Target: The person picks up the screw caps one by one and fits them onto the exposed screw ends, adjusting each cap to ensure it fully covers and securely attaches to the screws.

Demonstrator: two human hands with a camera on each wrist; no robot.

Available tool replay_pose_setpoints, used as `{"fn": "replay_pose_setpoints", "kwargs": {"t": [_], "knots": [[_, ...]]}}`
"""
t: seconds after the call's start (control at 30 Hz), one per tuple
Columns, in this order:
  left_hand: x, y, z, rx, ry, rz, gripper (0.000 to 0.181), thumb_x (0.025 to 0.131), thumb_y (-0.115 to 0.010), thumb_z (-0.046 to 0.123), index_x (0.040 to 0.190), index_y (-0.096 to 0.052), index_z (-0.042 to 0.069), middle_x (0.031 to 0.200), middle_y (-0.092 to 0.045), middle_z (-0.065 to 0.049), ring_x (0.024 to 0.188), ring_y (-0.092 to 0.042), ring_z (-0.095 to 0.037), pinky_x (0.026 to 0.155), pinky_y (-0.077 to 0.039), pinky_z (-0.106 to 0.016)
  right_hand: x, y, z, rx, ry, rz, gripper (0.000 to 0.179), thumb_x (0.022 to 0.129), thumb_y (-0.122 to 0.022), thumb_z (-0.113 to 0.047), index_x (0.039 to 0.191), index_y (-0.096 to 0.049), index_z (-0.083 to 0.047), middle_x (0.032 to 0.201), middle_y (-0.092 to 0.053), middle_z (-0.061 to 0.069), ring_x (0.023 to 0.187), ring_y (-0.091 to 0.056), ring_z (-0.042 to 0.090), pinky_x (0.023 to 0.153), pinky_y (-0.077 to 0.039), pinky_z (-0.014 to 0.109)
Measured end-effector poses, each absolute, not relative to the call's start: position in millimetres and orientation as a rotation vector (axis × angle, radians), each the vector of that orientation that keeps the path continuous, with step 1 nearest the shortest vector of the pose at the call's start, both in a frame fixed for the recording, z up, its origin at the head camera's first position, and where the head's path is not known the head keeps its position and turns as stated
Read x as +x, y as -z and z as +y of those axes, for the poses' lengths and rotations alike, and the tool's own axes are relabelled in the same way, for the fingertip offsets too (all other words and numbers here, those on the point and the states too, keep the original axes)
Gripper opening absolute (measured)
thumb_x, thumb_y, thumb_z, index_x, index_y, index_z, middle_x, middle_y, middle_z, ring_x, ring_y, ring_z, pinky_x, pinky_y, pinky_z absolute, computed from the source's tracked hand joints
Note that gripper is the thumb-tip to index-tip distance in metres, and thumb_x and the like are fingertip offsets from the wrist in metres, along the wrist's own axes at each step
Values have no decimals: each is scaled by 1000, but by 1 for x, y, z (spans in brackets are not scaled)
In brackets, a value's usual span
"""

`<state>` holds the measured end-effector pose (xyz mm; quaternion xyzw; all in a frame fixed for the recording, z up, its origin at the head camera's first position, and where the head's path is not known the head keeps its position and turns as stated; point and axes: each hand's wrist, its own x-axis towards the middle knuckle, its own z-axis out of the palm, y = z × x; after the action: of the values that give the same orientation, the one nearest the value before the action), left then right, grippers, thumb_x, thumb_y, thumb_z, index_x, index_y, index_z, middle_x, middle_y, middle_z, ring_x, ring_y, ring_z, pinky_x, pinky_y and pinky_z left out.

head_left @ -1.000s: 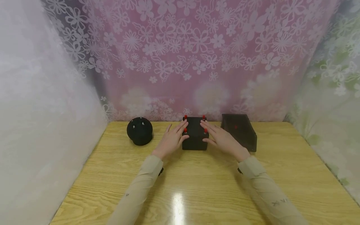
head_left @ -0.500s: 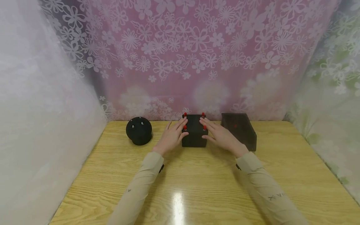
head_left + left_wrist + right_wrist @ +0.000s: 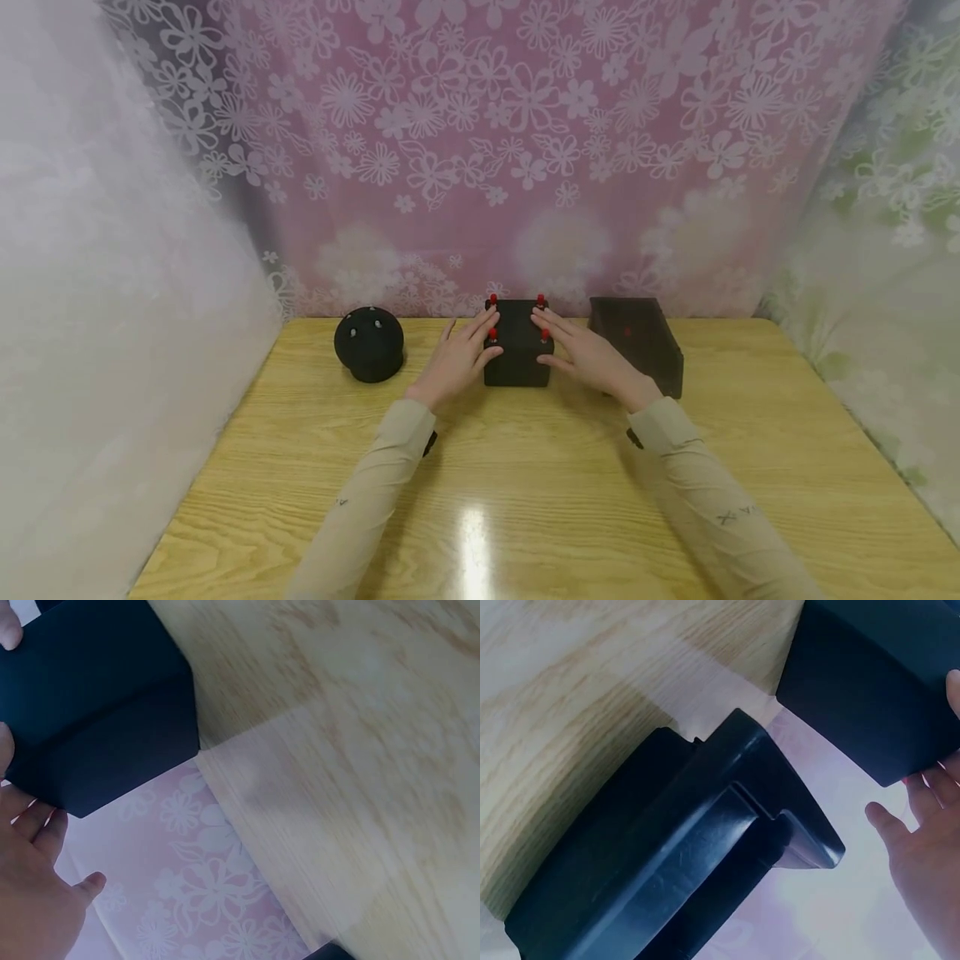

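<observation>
A black box (image 3: 517, 367) with red knobs near its top corners stands by the table's far edge, between both hands. My left hand (image 3: 452, 364) lies along its left side, with straight fingers by the red knobs and the thumb against the front. The right hand (image 3: 600, 364) mirrors it on the right side, fingers extended and thumb touching the front. In the left wrist view, the left fingertips reach behind the box (image 3: 97, 705). The right wrist view shows the right fingers by the box's (image 3: 870, 690) far corner, the little finger held apart.
A black ball-shaped object (image 3: 369, 343) with small silvery studs stands at the back left. Close behind the right hand is a dark angular holder (image 3: 637, 337) with a red spot. A floral curtain (image 3: 517, 167) hangs beyond the wooden table (image 3: 480, 467).
The box has shifted slightly away toward the far edge, both hands moving along with it. The view has tipped a little. The ball-shaped object and the holder stay in place.
</observation>
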<state>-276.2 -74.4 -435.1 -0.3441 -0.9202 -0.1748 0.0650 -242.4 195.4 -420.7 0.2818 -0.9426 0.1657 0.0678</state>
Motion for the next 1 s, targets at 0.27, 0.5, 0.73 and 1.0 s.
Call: {"fn": "replay_pose_setpoints", "kwargs": {"t": [0.27, 0.5, 0.73, 1.0], "knots": [[-273, 428, -77, -1036, 548, -2825, 68, 106, -45, 47, 163, -23, 18, 169, -20, 1, 151, -31, -18, 126, -8, -54, -243, 420, 199, 801, -559, -2835, 77, 96, -72, -33, 159, -35, -10, 164, -31, 15, 143, -41, 38, 112, -39, 58], [-270, 429, -88, -1000, 565, -2736, 69, 104, -52, 45, 161, -31, 13, 163, -35, -7, 148, -36, -22, 125, -15, -54, -234, 422, 213, 656, -588, -2797, 71, 96, -71, -33, 157, -41, -11, 157, -44, 14, 136, -49, 38, 111, -40, 59], [-261, 432, -98, -928, 645, -2431, 49, 101, -65, 21, 147, -52, 9, 139, -60, -11, 127, -58, -29, 116, -38, -51, -217, 418, 216, 594, -542, -2466, 36, 95, -72, -14, 131, -68, -10, 111, -72, 9, 85, -64, 25, 76, -55, 47], [-246, 431, -108, -917, 640, -2194, 23, 102, -63, 16, 121, -72, 8, 108, -75, -5, 98, -70, -23, 97, -54, -41, -207, 406, 194, 634, -525, -2183, 22, 101, -65, -23, 105, -76, -4, 85, -73, 8, 72, -62, 23, 64, -55, 41]]}}
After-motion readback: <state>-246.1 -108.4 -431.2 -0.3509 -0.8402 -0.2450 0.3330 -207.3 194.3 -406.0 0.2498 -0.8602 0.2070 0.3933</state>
